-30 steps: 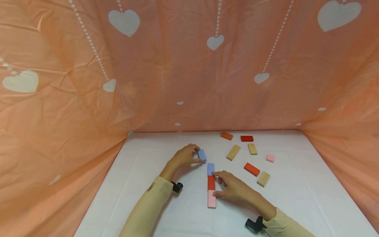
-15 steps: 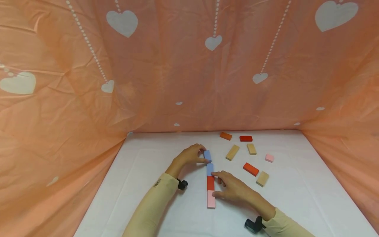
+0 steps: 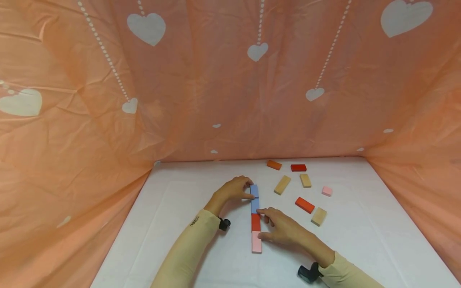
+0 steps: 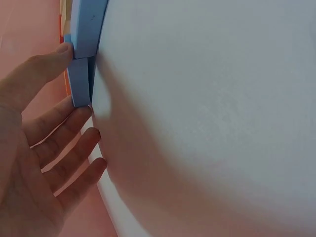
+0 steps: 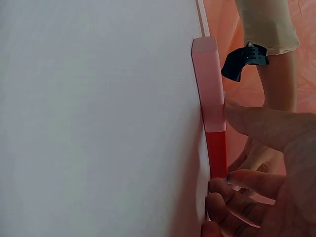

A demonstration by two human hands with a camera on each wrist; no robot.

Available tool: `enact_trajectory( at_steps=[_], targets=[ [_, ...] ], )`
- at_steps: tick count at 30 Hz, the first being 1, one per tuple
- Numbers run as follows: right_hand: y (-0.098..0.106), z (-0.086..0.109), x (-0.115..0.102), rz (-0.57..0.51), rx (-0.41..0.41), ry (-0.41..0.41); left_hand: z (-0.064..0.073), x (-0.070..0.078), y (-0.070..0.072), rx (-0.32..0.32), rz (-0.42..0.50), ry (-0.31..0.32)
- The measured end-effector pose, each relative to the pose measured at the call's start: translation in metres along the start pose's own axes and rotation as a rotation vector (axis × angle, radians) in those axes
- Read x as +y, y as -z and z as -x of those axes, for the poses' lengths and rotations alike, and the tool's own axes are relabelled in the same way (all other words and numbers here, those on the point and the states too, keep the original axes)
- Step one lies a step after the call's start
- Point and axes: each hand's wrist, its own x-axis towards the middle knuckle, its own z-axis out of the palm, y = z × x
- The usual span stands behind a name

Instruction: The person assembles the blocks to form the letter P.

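Note:
A straight row of wooden blocks runs away from the person: a pink block [image 3: 256, 244], a red block [image 3: 255, 222], a near blue block [image 3: 255, 205] and a far blue block [image 3: 254, 191]. My left hand [image 3: 232, 191] pinches the far blue block [image 4: 79, 84] between thumb and index finger, its end right at the near blue block [image 4: 89, 30]. The other left fingers stretch out beside it. My right hand [image 3: 284, 227] rests along the row's right side, thumb at the pink block [image 5: 210, 91] and index finger at the near blue block.
Loose blocks lie to the right on the white table [image 3: 201, 260]: an orange block [image 3: 274, 165], a dark red block [image 3: 298, 168], several plain wood blocks [image 3: 282, 185], a small pink block [image 3: 327, 191] and a red-orange block [image 3: 305, 205]. An orange heart-patterned curtain [image 3: 230, 80] surrounds the table.
My left hand has moved right with the far blue block, bringing it from left of the row into line against the near blue block. My right hand has stayed in place.

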Motion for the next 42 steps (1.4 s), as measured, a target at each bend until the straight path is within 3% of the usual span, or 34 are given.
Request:
enact_trajectory(
  at_steps=[10, 35, 42],
  targets=[
    [0.001, 0.001, -0.005, -0.011, -0.014, -0.043, 0.001, 0.0, 0.0, -0.024, -0.014, 0.033],
    [0.001, 0.001, -0.003, 0.006, 0.01, 0.019, 0.005, -0.001, -0.009, 0.008, -0.023, 0.052],
    [0.002, 0.001, -0.003, -0.03, -0.01, -0.028, 0.009, 0.002, -0.01, 0.027, -0.018, 0.058]
  ],
)
